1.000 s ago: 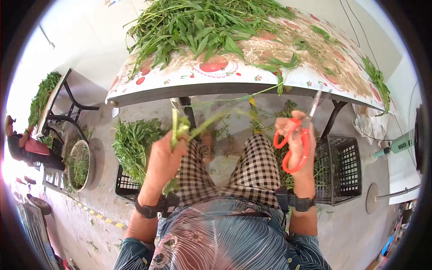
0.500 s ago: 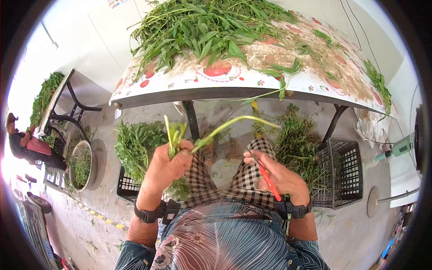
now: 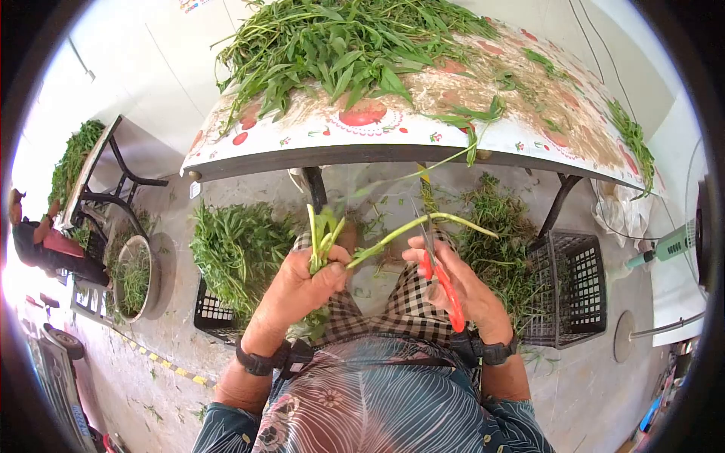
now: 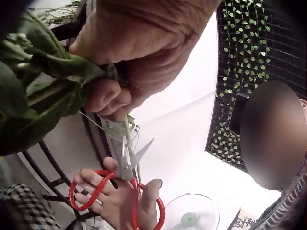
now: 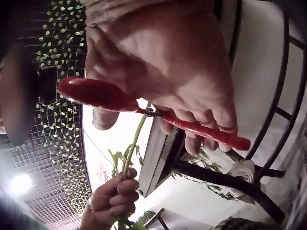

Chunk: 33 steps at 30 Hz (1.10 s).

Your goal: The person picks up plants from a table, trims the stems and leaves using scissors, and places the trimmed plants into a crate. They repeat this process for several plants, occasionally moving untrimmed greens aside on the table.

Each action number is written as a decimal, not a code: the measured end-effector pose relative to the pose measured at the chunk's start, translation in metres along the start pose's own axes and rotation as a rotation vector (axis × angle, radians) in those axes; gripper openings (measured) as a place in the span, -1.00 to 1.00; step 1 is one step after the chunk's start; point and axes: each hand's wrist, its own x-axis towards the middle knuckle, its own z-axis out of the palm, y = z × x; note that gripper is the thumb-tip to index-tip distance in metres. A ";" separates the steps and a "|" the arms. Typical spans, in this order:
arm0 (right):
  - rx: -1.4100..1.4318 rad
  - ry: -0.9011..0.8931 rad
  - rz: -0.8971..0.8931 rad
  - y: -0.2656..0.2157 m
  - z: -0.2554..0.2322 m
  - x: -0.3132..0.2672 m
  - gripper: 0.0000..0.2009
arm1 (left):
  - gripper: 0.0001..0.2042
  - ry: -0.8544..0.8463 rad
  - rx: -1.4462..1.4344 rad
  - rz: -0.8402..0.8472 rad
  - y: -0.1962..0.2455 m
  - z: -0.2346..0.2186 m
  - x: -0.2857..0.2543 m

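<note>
My left hand (image 3: pixel 303 281) grips a small bunch of leafy green stems (image 3: pixel 325 240), their pale cut ends pointing up and leaves hanging below the fist. One longer stem (image 3: pixel 393 232) sticks out of the bunch toward the right. My right hand (image 3: pixel 477 298) holds red-handled scissors (image 3: pixel 447 291) with thumb and fingers in the loops. Their blades cross the long stem in the head view. The left wrist view shows the scissors' blades (image 4: pixel 128 160) spread apart close to the stem; leaves (image 4: pixel 38 91) fill that view's left side.
A table with a patterned cloth (image 3: pixel 283 141) carries a large pile of greens (image 3: pixel 340 53). Below stand a crate of leaves (image 3: pixel 215 308) on the left and a black crate (image 3: pixel 578 291) on the right, beside trimmings (image 3: pixel 495 241). Another person (image 3: pixel 57 245) sits far left.
The scissors have swung from upright at the right, inward to the long stem. My left hand and its bunch have shifted slightly right and down.
</note>
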 end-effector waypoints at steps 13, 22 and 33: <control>0.098 0.284 0.055 0.007 0.007 -0.001 -0.49 | -0.81 -0.031 -0.002 -0.020 -0.006 0.004 0.002; -0.030 0.163 -0.034 0.015 -0.010 -0.002 -0.23 | -0.80 0.173 -0.040 -0.039 0.002 0.000 0.000; 0.326 0.266 -0.223 -0.002 -0.025 -0.007 -0.35 | -0.78 0.381 -0.738 0.167 0.025 -0.043 -0.001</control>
